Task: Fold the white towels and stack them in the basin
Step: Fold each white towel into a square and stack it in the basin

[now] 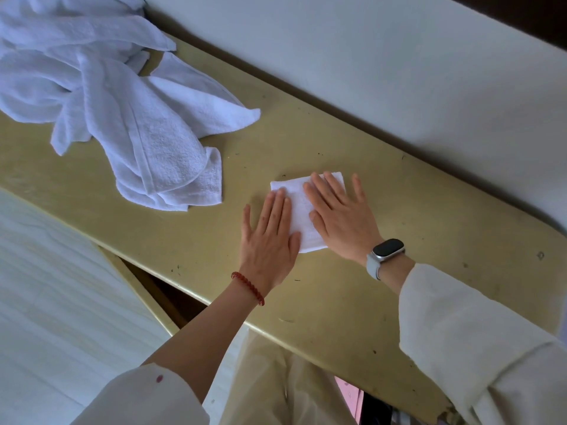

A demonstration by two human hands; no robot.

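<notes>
Both hands lie flat with fingers straight on the folded towel [302, 210], the left hand [270, 237] on its near-left edge and the right hand [340, 216] across its far-right half, the small white square resting on the yellow counter [399, 228]; to finish well, I'd press outward from the middle so the creases set and the edges stay lined up before lifting it; the heap of unfolded towels [107, 96] waits well apart at the far left, and no basin is in view, so what it holds cannot be told
</notes>
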